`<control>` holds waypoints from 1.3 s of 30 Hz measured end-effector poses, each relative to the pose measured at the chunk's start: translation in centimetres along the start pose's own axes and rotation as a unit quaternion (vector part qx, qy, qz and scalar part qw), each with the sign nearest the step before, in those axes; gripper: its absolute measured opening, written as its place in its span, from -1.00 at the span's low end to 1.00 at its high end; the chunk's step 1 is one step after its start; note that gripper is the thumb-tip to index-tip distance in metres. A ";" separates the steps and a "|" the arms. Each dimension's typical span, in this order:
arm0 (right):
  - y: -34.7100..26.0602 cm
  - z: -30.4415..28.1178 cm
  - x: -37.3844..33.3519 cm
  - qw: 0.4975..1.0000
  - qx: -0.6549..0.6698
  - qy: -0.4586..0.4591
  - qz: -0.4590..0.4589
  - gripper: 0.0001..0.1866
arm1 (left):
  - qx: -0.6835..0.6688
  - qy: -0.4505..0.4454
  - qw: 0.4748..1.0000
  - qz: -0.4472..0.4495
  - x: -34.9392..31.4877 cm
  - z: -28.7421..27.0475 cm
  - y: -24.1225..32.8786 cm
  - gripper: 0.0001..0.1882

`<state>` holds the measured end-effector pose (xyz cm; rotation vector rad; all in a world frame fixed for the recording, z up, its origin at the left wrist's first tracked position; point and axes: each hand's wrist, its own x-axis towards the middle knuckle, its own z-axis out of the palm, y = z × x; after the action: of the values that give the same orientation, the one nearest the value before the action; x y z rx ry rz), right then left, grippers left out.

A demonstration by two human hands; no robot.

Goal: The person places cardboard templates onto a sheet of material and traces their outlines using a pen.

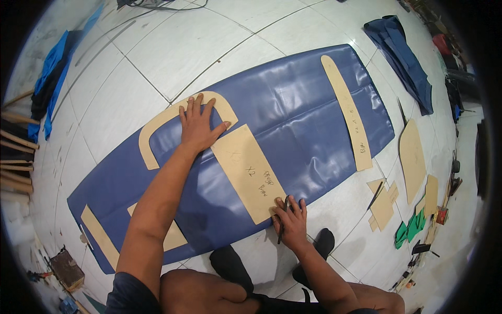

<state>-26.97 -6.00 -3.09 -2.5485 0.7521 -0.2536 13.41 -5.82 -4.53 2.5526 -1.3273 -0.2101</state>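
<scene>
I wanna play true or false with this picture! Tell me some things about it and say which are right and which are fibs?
1. The left hand rests on the curved, U-shaped tan card piece. True.
2. The right hand holds red scissors. False: it holds a thin black pen.
3. The shiny blue sheet lies on the white tiled floor. True.
4. The crumpled green scraps lie on top of the blue sheet. False: they lie on the floor to its right.
5. The long tan card strip with a rounded end lies on the blue sheet. True.
</scene>
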 end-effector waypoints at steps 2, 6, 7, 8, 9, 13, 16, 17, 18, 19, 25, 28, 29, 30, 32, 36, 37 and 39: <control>0.0 0.0 -0.1 1.000 0.002 -0.001 0.002 -0.64 | -0.001 -0.014 1.000 -0.002 -0.2 -0.2 0.0 0.02; -0.1 -0.5 -0.1 1.000 0.019 0.019 0.012 -0.63 | 0.007 -0.019 1.000 -0.001 -0.2 -0.5 0.3 0.10; 0.1 -0.5 -0.2 1.000 0.020 0.020 0.013 -0.63 | 0.019 -0.018 1.000 0.001 -0.1 -0.7 0.4 0.11; 0.5 -0.5 -0.3 1.000 0.006 0.021 0.016 -0.62 | 0.028 -0.018 0.999 0.003 0.0 -0.7 0.5 0.12; 0.9 -0.6 -0.5 1.000 -0.008 0.022 0.019 -0.62 | 0.026 -0.018 0.999 0.004 0.0 -0.7 0.6 0.12; 1.5 -1.7 0.0 0.998 -0.011 0.035 0.047 -0.59 | 0.010 -0.010 1.000 0.004 -0.2 -0.8 0.4 0.01; 1.1 -2.2 1.2 0.998 0.010 0.048 0.033 -0.58 | 0.004 0.014 1.000 0.010 -0.2 -0.4 -0.4 -0.09; 0.8 -2.0 1.6 0.999 0.032 0.032 0.029 -0.55 | 0.005 0.025 1.000 0.016 -0.2 -0.2 -0.6 -0.14; 0.4 -1.8 2.0 0.998 0.053 0.016 0.025 -0.52 | 0.009 0.031 0.999 0.010 -0.3 -0.1 -0.7 -0.14; -0.2 -1.6 2.4 0.998 0.055 0.017 0.015 -0.52 | 0.005 0.035 0.999 0.016 -0.4 0.1 -0.7 -0.17; -1.4 -1.1 3.3 0.994 -0.060 -0.085 -0.044 -0.34 | -0.006 0.089 0.995 0.051 -0.7 -1.0 -0.5 -0.25; -0.1 -2.1 3.1 0.993 -0.078 -0.083 0.005 -0.37 | -0.036 0.132 0.990 0.029 -1.2 -1.8 -2.3 -0.32; 0.6 -2.7 3.0 0.993 -0.081 -0.083 0.002 -0.37 | -0.057 0.169 0.984 0.008 -1.4 -2.3 -3.4 -0.39; 1.5 -3.2 2.9 0.994 -0.085 -0.060 0.024 -0.39 | -0.077 0.205 0.976 -0.014 -1.9 -2.7 -4.8 -0.46; 3.9 -4.4 2.6 0.994 -0.092 -0.035 0.043 -0.41 | -0.067 0.226 0.969 -0.072 -3.1 -3.7 -7.7 -0.54; 7.9 -5.9 2.2 0.982 -0.139 0.035 0.123 -0.44 | -0.046 0.223 0.964 -0.139 -7.9 -5.0 -14.0 -0.56; 8.6 -6.1 2.0 0.978 -0.149 0.050 0.139 -0.46 | -0.055 0.212 0.961 -0.169 -9.2 -4.9 -15.1 -0.57; 9.3 -6.7 1.9 0.974 -0.163 0.071 0.141 -0.47 | -0.043 0.199 0.964 -0.170 -12.0 -5.1 -16.5 -0.56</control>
<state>-31.67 -16.50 -1.67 -2.6988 1.2907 -0.2346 20.72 13.96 -4.33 2.5536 -0.7169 0.1740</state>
